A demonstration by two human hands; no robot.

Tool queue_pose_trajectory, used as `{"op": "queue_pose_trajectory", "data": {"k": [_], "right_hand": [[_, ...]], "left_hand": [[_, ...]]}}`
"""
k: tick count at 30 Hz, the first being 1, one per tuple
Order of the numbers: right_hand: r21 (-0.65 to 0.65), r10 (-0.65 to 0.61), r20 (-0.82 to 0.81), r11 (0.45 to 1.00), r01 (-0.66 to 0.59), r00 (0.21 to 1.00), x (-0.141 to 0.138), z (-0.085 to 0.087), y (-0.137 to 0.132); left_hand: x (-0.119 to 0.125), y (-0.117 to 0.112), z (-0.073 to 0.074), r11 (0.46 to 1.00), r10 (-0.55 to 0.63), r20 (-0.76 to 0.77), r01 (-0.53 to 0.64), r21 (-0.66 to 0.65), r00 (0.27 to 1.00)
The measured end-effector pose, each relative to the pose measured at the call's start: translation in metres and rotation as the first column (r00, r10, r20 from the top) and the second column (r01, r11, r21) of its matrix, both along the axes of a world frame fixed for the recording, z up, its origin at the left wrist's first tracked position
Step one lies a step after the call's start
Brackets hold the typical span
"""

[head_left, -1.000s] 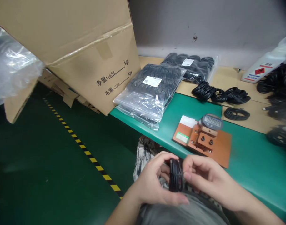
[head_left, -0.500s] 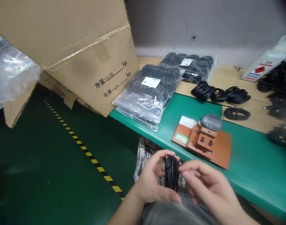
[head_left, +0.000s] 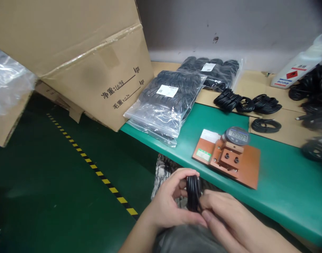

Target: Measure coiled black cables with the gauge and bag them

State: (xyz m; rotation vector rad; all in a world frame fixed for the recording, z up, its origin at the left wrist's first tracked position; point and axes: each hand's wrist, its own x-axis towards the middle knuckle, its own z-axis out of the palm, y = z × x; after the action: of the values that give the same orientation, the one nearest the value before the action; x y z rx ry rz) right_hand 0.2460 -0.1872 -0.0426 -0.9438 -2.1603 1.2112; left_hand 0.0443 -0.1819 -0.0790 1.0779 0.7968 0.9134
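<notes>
A small coil of black cable is held upright just off the front edge of the green bench. My left hand wraps round it from the left, fingers at its top and thumb along its bottom. At the coil's right side, my right hand pinches a strand of the cable between thumb and forefinger. The ends of the cable are hard to make out. Beyond the hands, a brown fixture with a digital gauge lies on the bench.
Bagged black cables lie near the large cardboard box on the left. Several loose coils and a single coil rest on cardboard. A white bottle stands by the wall. The green bench runs to the right.
My right hand has moved down along the coil's right side and its fingers have closed on a strand. My left hand keeps its hold on the coil.
</notes>
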Motion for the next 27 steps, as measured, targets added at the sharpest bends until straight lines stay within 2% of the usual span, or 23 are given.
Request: {"op": "queue_pose_trajectory", "data": {"k": [2, 4, 5, 6, 7, 9, 10, 11, 12, 15, 17, 18, 20, 21, 24, 25, 27], "right_hand": [[0.022, 0.013, -0.037, 1.000, -0.012, 0.999, 0.001, -0.004, -0.002], [-0.088, -0.127, -0.126, 0.989, 0.116, 0.984, -0.001, -0.009, -0.006], [-0.201, -0.249, -0.167, 0.956, 0.214, 0.954, -0.003, -0.012, -0.008], [-0.340, -0.376, -0.190, 0.892, 0.299, 0.907, -0.005, -0.015, -0.010], [-0.479, -0.484, -0.192, 0.806, 0.349, 0.854, -0.008, -0.018, -0.011], [-0.666, -0.602, -0.181, 0.657, 0.353, 0.778, -0.015, -0.023, -0.010], [-0.706, -0.625, -0.177, 0.619, 0.344, 0.760, -0.018, -0.026, -0.009], [-0.712, -0.633, -0.182, 0.612, 0.344, 0.752, -0.020, -0.028, -0.008], [-0.686, -0.635, -0.189, 0.631, 0.361, 0.749, -0.022, -0.030, -0.007], [-0.439, -0.594, -0.230, 0.770, 0.462, 0.771, -0.019, -0.032, -0.004], [-0.268, -0.522, -0.236, 0.846, 0.461, 0.820, -0.015, -0.030, -0.002], [-0.242, -0.483, -0.222, 0.869, 0.431, 0.847, -0.012, -0.029, -0.001], [-0.347, -0.439, -0.201, 0.868, 0.356, 0.876, -0.008, -0.027, 0.001], [-0.450, -0.447, -0.200, 0.832, 0.324, 0.872, -0.007, -0.027, 0.001], [-0.725, -0.563, -0.219, 0.641, 0.254, 0.797, -0.006, -0.031, 0.000], [-0.771, -0.604, -0.222, 0.589, 0.241, 0.765, -0.007, -0.033, -0.002], [-0.812, -0.671, -0.223, 0.529, 0.246, 0.707, -0.007, -0.036, -0.006]], "left_hand": [[0.000, 0.000, -0.001, 0.999, -0.015, -0.017, 0.016, 0.047, 1.000], [0.001, -0.001, -0.002, 0.998, -0.010, -0.003, 0.010, 0.062, 1.000], [0.001, -0.001, -0.003, 0.998, -0.002, 0.002, 0.001, 0.064, 1.000], [0.002, -0.002, -0.003, 0.998, 0.006, -0.002, -0.006, 0.070, 1.000], [0.003, -0.002, -0.003, 0.996, 0.014, -0.014, -0.013, 0.088, 1.000], [0.004, -0.001, -0.002, 0.988, 0.020, -0.052, -0.012, 0.152, 0.998], [0.005, -0.001, -0.002, 0.982, 0.021, -0.071, -0.008, 0.188, 0.997], [0.007, -0.001, -0.001, 0.976, 0.028, -0.090, -0.007, 0.218, 0.996], [0.008, -0.001, -0.001, 0.972, 0.037, -0.111, -0.010, 0.234, 0.993], [0.012, -0.003, -0.001, 0.985, 0.052, -0.180, -0.020, 0.174, 0.982], [0.013, -0.005, -0.001, 0.992, 0.046, -0.219, -0.020, 0.122, 0.975], [0.013, -0.006, -0.001, 0.994, 0.038, -0.230, -0.013, 0.110, 0.972], [0.013, -0.007, -0.001, 0.995, 0.016, -0.230, 0.007, 0.103, 0.973], [0.014, -0.008, -0.001, 0.995, 0.005, -0.218, 0.017, 0.097, 0.976], [0.015, -0.008, -0.002, 0.998, -0.031, -0.165, 0.041, 0.056, 0.986], [0.017, -0.008, -0.001, 0.998, -0.044, -0.151, 0.051, 0.042, 0.987], [0.020, -0.008, 0.001, 0.997, -0.078, -0.101, 0.079, 0.009, 0.992]]}}
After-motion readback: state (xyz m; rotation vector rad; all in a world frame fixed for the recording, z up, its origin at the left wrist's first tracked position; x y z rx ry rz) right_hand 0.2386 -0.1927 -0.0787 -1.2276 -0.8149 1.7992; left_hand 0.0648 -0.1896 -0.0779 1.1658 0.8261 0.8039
